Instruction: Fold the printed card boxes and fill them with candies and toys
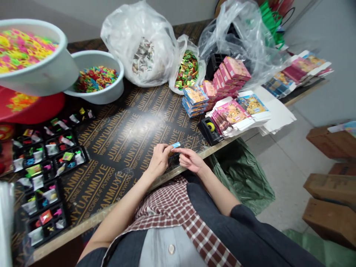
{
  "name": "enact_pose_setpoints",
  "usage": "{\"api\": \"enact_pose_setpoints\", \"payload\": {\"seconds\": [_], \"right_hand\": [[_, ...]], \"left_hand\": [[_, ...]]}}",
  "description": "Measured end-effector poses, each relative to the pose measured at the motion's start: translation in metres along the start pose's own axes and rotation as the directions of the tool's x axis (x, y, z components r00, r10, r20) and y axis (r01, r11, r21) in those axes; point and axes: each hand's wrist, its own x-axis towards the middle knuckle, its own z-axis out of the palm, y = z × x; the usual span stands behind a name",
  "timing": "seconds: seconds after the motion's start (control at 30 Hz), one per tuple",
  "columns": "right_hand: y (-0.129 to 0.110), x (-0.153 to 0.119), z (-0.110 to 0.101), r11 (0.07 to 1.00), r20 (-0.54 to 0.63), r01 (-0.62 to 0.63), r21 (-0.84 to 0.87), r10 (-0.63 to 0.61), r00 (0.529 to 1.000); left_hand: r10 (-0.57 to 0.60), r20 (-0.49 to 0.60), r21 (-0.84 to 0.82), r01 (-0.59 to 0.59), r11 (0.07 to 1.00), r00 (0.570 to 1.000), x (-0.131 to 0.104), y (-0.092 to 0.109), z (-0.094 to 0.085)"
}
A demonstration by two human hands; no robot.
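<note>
Near the table's front edge, my left hand [160, 159] is closed on a small blue-and-white piece [176, 145], whose kind I cannot make out. Part of it is hidden by the fingers. My right hand [190, 160] is beside it, with the index finger stretched out to the left hand's fingertips at the piece and the other fingers loosely curled. To the right of both hands stands a black tape dispenser [210, 130] with a yellow roll, next to a pile of flat pink printed cartons [232, 112].
Blue boxes [195, 95] and pink boxes [236, 68] are stacked behind. Tubs [97, 97] and plastic bags [119, 27] of small items line the back. Filled black trays [59, 227] stand at left. A green bag [244, 178] hangs below the edge; brown cartons [330, 218] stand right.
</note>
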Motion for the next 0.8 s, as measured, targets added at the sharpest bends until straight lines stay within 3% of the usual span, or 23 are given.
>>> {"api": "enact_pose_setpoints", "payload": {"seconds": [0.1,0.23,0.3,0.43,0.53,0.6,0.63,0.67,0.7,0.73,0.8], "right_hand": [[0.004,0.004,-0.002,1.000,-0.024,0.011,-0.008,-0.011,1.000],[0.013,0.009,-0.008,0.973,-0.192,0.028,-0.228,-0.073,0.979],[0.018,0.009,-0.014,0.959,-0.263,-0.039,-0.280,-0.038,0.964],[0.026,0.004,-0.019,0.968,-0.224,-0.236,-0.083,0.213,0.951],[0.028,0.000,-0.018,0.986,-0.212,-0.166,-0.031,0.155,0.965],[0.024,0.000,-0.016,0.996,-0.226,-0.028,-0.085,0.008,0.974],[0.020,0.001,-0.014,0.991,-0.207,0.033,-0.130,-0.060,0.977],[0.015,0.002,-0.013,0.979,-0.165,0.078,-0.189,-0.110,0.980],[0.011,0.004,-0.011,0.957,-0.113,0.113,-0.267,-0.148,0.983],[0.007,0.007,-0.009,0.915,-0.068,0.145,-0.375,-0.183,0.981],[0.002,0.012,0.000,0.718,-0.041,0.189,-0.670,-0.290,0.956]], "left_hand": [[0.004,-0.046,-0.006,-0.004,1.000,0.999,0.003,0.001,0.000],[0.019,-0.211,0.006,-0.018,1.000,0.977,0.009,0.003,0.007],[0.035,-0.262,0.036,-0.027,0.999,0.965,0.010,0.005,0.010],[0.136,-0.242,0.007,-0.138,0.990,0.961,-0.006,0.013,0.011],[0.221,-0.173,-0.100,-0.240,0.965,0.960,-0.027,0.017,0.009],[0.099,-0.193,-0.173,-0.133,0.976,0.976,-0.036,0.015,0.005],[-0.046,-0.223,-0.234,-0.008,0.972,0.974,-0.038,0.013,0.003],[-0.236,-0.247,-0.332,0.147,0.932,0.940,-0.038,0.010,0.001],[-0.441,-0.233,-0.463,0.300,0.834,0.866,-0.036,0.006,-0.001],[-0.619,-0.157,-0.603,0.422,0.677,0.769,-0.033,0.002,-0.003],[-0.804,0.075,-0.785,0.532,0.317,0.590,-0.025,-0.004,-0.006]]}}
